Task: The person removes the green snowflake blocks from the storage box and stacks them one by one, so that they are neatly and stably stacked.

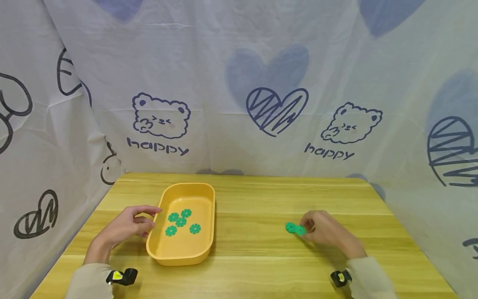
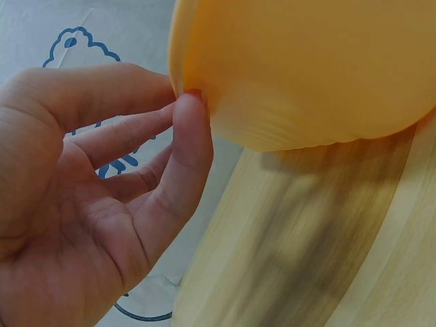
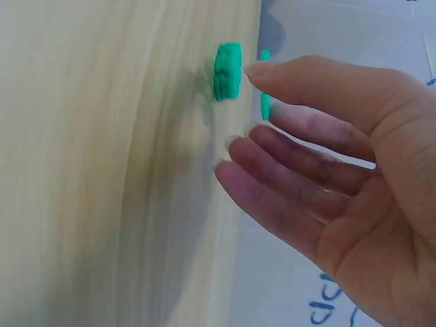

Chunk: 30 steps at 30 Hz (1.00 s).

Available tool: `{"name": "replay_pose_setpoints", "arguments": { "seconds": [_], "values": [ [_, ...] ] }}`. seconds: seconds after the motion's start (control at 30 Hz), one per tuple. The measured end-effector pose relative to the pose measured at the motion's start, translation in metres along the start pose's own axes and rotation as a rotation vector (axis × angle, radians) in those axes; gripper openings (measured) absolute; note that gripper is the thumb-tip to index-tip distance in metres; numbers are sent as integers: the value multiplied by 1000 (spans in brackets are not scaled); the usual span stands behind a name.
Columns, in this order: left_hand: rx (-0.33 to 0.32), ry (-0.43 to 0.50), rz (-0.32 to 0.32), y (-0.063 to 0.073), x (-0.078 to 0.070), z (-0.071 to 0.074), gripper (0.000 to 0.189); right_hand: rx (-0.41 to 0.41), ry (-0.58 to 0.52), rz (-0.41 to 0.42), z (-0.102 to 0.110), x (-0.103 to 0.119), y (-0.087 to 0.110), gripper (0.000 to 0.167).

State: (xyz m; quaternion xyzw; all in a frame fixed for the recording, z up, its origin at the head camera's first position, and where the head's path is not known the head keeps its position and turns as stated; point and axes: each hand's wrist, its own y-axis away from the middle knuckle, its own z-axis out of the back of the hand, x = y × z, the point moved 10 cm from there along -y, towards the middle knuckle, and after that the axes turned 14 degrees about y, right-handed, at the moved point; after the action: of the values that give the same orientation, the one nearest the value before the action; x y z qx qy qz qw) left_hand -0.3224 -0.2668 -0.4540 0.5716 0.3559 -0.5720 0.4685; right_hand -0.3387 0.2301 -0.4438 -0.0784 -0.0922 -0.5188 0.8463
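My left hand (image 1: pixel 125 226) grips the left rim of a yellow tray (image 1: pixel 210 216), with the index fingertip over the edge and the thumb (image 2: pixel 189 136) against the outer wall. Several flat, notched green interlocking discs (image 1: pixel 195 229) lie inside that tray. To the right, my right hand (image 1: pixel 324 229) pinches one green interlocking disc (image 3: pixel 265 88) between thumb and index finger; its other fingers are loosely bent. Just left of the held disc is a small stack of green discs (image 3: pixel 228 71) on the wooden table, partly overlapped by it in the head view.
The wooden table (image 1: pixel 254 265) reaches back to a white cloth (image 1: pixel 224 145) printed with hearts and bears. Cloth also hangs along the left and right sides. A dark wrist camera (image 1: pixel 123 276) is strapped at the left sleeve, another (image 1: pixel 340 278) at the right.
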Motion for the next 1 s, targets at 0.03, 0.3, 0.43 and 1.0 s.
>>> {"name": "replay_pose_setpoints", "arguments": {
  "seconds": [0.03,0.3,0.43,1.0],
  "values": [
    [-2,-2,4,0,1,0,57,-7,5,-9,0,1,-2,22],
    [-18,-27,15,-1,0,3,57,-59,23,-68,-5,1,-12,24],
    [-18,-29,12,-1,-1,3,57,-70,32,-77,-6,2,-16,26],
    [4,-18,4,0,-1,1,57,-70,48,-15,-9,7,-20,23]
  ]
}}
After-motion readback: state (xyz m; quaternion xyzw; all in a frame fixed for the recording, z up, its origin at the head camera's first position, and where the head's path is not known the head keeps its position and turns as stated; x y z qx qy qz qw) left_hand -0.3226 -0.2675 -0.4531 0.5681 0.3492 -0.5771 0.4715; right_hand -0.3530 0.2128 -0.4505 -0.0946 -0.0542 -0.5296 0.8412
